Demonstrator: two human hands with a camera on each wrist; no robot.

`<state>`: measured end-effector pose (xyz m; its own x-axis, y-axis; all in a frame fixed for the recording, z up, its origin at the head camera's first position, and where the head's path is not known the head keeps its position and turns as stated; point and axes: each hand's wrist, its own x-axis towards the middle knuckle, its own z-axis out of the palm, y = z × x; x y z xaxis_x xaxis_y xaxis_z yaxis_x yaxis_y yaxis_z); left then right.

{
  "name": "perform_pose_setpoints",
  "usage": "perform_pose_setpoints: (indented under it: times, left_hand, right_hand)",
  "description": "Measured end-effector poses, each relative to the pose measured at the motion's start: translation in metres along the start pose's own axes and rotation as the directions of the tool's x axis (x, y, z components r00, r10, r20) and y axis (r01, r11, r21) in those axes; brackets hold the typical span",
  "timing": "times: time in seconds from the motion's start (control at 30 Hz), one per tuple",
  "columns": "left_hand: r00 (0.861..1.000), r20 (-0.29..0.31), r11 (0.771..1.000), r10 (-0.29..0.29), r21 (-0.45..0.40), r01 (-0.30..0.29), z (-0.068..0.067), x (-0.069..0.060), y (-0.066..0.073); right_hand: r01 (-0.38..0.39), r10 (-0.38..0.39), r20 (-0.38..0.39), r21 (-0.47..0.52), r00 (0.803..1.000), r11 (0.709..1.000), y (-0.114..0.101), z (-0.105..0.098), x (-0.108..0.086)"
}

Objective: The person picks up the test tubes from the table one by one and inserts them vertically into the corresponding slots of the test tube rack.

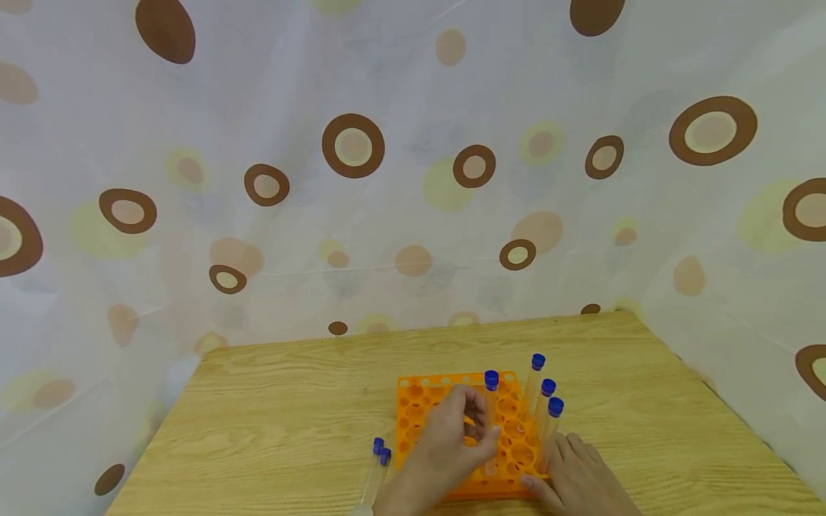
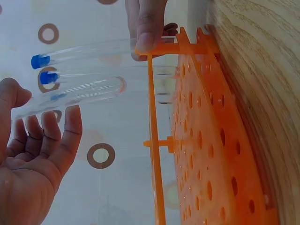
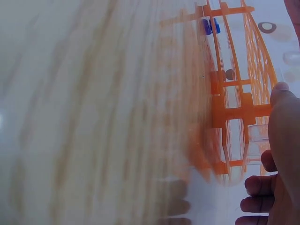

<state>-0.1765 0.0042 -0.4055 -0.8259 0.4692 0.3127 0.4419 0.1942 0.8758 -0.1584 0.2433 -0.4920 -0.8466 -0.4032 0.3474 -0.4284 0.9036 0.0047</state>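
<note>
Over the orange test tube rack [image 1: 497, 490], my left hand [image 1: 442, 444] pinches a clear test tube [image 1: 492, 403] with a blue cap between thumb and fingers. In the left wrist view this tube [image 2: 91, 93] has its rounded bottom above the rack's top plate, apart from it. My right hand [image 1: 584, 476] holds the rack's near right corner, the thumb on top and the fingers beside its side. Three more blue-capped tubes [image 1: 540, 412] stand in the holes along the rack's right side, close to the right hand. The right wrist view shows the right thumb [image 3: 281, 89] on the rack's edge.
Left of the rack, two blue-capped tubes [image 1: 373, 479] lie side by side, partly cut off by the frame and the left forearm. Everything stands on a wood-grain table [image 1: 290, 408]. A white curtain with brown circles [image 1: 413, 215] surrounds the table's back and sides.
</note>
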Motion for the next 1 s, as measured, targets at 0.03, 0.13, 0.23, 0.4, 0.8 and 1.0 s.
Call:
perform_pose_setpoints:
  times: [0.03, 0.13, 0.23, 0.4, 0.8, 1.0]
  left_hand:
    - [1.000, -0.005, 1.000, 0.020, 0.009, -0.020, 0.003, 0.001, 0.000]
    - [0.997, -0.022, 0.998, 0.069, 0.015, -0.068, 0.010, 0.004, -0.001]
    - [0.993, -0.044, 0.994, 0.107, 0.016, -0.106, 0.017, 0.006, -0.003]
    - [0.994, -0.044, 0.995, 0.104, 0.012, -0.104, 0.024, 0.007, -0.007]
    - [0.996, 0.001, 0.994, 0.090, 0.070, -0.090, 0.034, 0.005, -0.023]
    - [0.983, 0.009, 0.966, 0.184, 0.186, -0.182, 0.037, 0.003, -0.029]
  right_hand:
    - [-0.002, 0.002, 0.002, 0.003, 1.000, 1.000, 0.000, 0.000, 0.000]
    - [-0.009, 0.009, 0.012, 0.008, 1.000, 1.000, -0.001, -0.001, 0.000]
    - [-0.018, 0.018, 0.013, 0.010, 1.000, 1.000, -0.001, 0.000, 0.000]
    - [-0.011, 0.011, -0.016, 0.009, 1.000, 1.000, -0.001, 0.000, -0.001]
    - [0.026, -0.027, -0.086, -0.001, 0.996, 1.000, 0.001, 0.005, -0.001]
    - [0.036, -0.036, -0.104, -0.006, 0.994, 0.999, 0.000, 0.005, -0.002]
